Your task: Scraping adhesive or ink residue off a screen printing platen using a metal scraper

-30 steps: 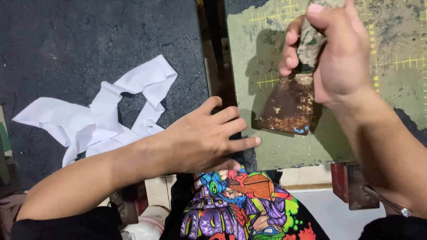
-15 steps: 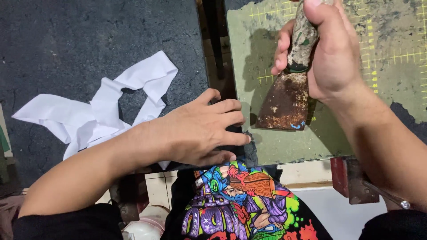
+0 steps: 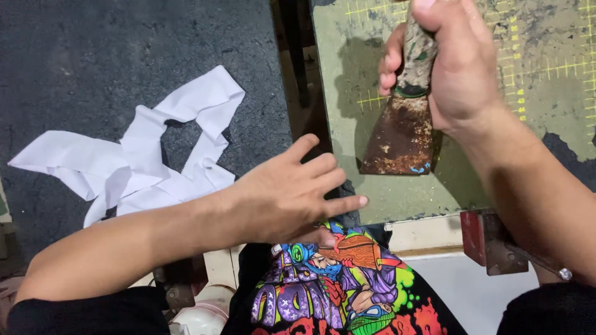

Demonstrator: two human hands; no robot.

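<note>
While right hand (image 3: 462, 74) grips rusty scraper (image 3: 400, 133), left hand (image 3: 288, 195) flat.

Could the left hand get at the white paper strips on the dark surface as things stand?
Probably yes. The left hand is open and holds nothing, resting at the edge of the green board. The white paper strips lie beside its forearm, with only bare dark surface between. The right hand grips a rusty scraper elsewhere.

Black sleeves, bare forearms, colourful cartoon-print black shirt (image 3: 338, 282).
</note>
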